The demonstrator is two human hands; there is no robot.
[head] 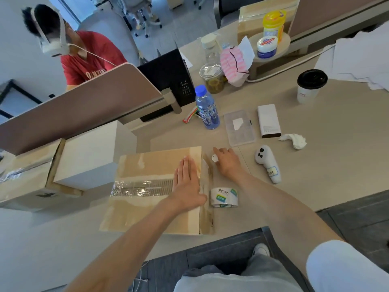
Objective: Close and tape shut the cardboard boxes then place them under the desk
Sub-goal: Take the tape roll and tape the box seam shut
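Now, cardboard box (151, 192): flaps closed, tape strip running left-right.
Left hand (187, 182): flat, fingers spread on box.
Right hand (226, 163): on tabletop (315, 165), pinching small white piece.

Single head-worn wide-angle view, looking forward and steeply down from above the desk (315, 165). Close range: left hand (187, 182) and right hand (227, 163) sit mid-frame, forearms running in from the bottom edge.

Brown box (147, 171) sits flat on the desk (315, 165) with flaps shut and clear tape run across the top seam and down its right side, tape roll (224, 197) lying right beside that side, second taped box (25, 178) off left.
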